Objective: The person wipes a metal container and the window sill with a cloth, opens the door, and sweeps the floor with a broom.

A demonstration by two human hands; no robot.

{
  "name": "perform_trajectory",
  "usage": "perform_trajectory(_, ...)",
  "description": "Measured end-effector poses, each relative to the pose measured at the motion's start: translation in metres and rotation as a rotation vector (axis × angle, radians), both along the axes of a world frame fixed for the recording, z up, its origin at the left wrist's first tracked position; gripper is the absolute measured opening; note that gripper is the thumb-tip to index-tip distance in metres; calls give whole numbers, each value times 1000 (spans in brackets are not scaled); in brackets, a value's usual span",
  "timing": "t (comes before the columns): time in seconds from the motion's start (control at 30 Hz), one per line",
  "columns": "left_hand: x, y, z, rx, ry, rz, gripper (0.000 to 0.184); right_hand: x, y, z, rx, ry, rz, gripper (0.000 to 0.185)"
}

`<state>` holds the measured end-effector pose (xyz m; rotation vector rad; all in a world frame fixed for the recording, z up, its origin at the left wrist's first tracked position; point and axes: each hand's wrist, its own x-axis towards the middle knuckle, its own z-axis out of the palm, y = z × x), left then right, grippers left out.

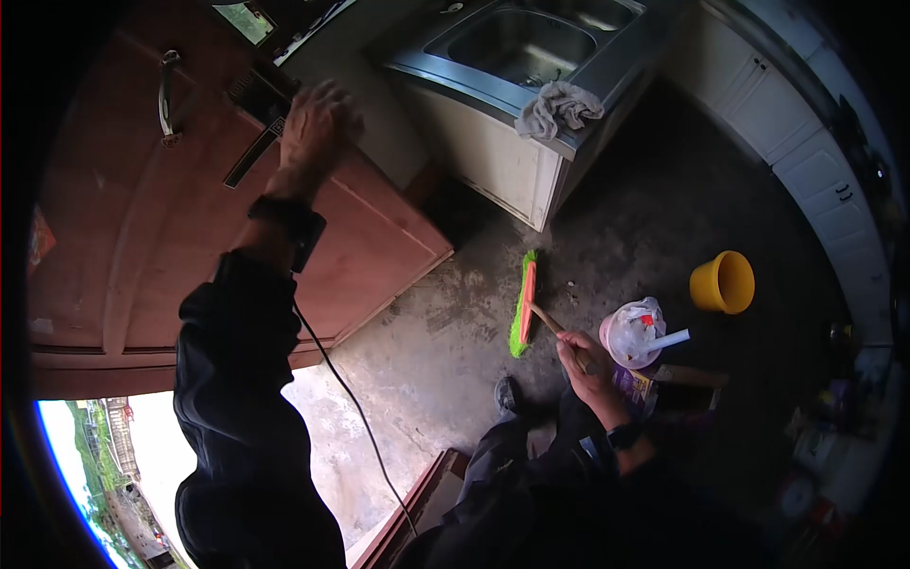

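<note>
My left hand (320, 128) is at the edge of a reddish-brown door (379, 247), beside its dark lock plate (254, 152). Its fingers are blurred, so their grip cannot be made out. My right hand (586, 365) is closed around the wooden handle (548, 321) of a broom. The broom head (526, 303), orange with green bristles, rests on the dark floor ahead of my right hand.
A sink counter (474, 87) with a grey cloth (557, 109) on its corner stands ahead. To the right are a bagged bucket (626, 332), a yellow bucket (720, 283), a box (687, 377) and white cabinets (791, 142). A cable (355, 403) hangs beside my left arm.
</note>
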<state>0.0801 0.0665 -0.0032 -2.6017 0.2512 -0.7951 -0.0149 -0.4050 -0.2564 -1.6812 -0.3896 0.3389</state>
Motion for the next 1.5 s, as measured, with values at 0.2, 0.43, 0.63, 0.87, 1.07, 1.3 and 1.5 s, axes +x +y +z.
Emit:
perform_trajectory(0.2,-159,-153,-222,-1077,589,293,41,-11,47,30,-31,-104,107,17)
perform_trajectory(0.43,-259,-293,-344,-1558,613,416,59,-59,107,77,146,-173,192,10)
perform_trajectory(0.63,-240,-267,-275,-2141,-50,-298,23,-77,128,127,201,-346,415,14)
perform_trajectory(0.87,-195,-230,-272,-1994,-79,169,25,-46,140,146,322,-309,522,27)
perform_trajectory(1.07,-77,-164,-266,-1405,-56,373,20,43,162,142,481,-413,563,29)
perform_trajectory(1.3,18,-93,-376,-1284,65,319,22,134,190,24,396,-326,511,28)
perform_trajectory(1.5,-1,-100,-452,-1383,157,373,20,153,199,-40,292,-141,412,25)
